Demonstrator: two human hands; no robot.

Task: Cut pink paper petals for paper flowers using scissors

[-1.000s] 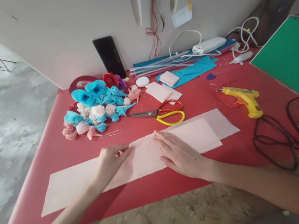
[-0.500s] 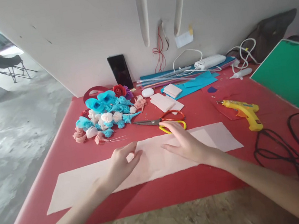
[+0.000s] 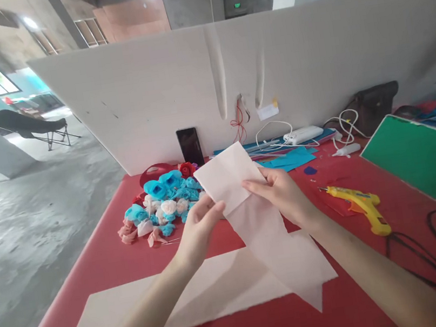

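Raised above the table, a pale pink crepe paper strip is pinched by both hands. Its upper end forms a doubled flap, and its lower end hangs down to the right. My left hand grips the left edge, thumb in front. My right hand grips the right edge with its thumb across the front. Underneath, a second pale paper strip lies flat on the red table covering. The scissors are hidden behind the paper and hands.
Blue, white and pink paper flowers are heaped at the left. A yellow glue gun with a black cord lies at the right, near a green board. A phone leans on the white partition behind.
Both hands have lifted a paper strip off the table and now hold it up with a doubled upper end. The view has tilted upward, showing more of the room.
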